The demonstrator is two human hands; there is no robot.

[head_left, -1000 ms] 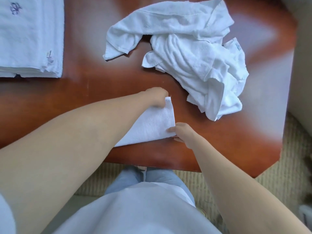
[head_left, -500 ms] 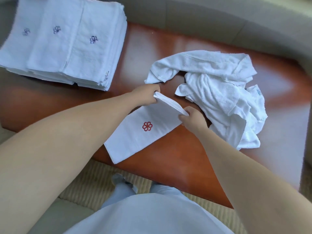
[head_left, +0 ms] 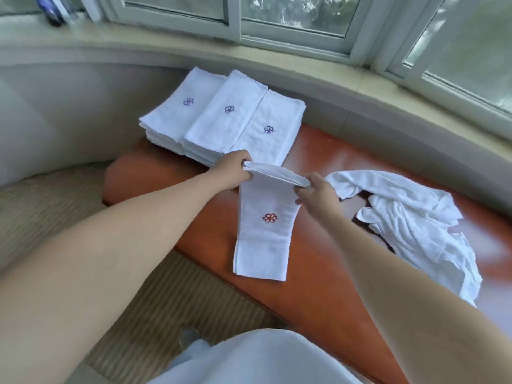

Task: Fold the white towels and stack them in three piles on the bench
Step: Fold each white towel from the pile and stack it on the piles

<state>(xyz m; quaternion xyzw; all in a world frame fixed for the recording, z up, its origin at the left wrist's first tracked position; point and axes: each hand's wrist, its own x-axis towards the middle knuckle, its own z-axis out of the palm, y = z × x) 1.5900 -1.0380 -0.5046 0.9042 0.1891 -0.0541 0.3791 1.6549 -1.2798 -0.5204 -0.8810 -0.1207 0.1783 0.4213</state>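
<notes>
Just beyond the far edge of the folded towel [head_left: 263, 234], the three piles of folded towels [head_left: 221, 126] sit side by side at the far left end of the bench [head_left: 318, 273], the rightmost pile nearest. The left hand [head_left: 232, 169] and right hand [head_left: 318, 194] each pinch one far corner, so the towel's long axis runs from the hands back toward the person. The left hand is nearer the piles; the unfolded towels [head_left: 415, 223] lie right.

Both hands [head_left: 234, 169] have lifted the folded towel [head_left: 267, 217] — it now hangs near the piles [head_left: 221, 120].
</notes>
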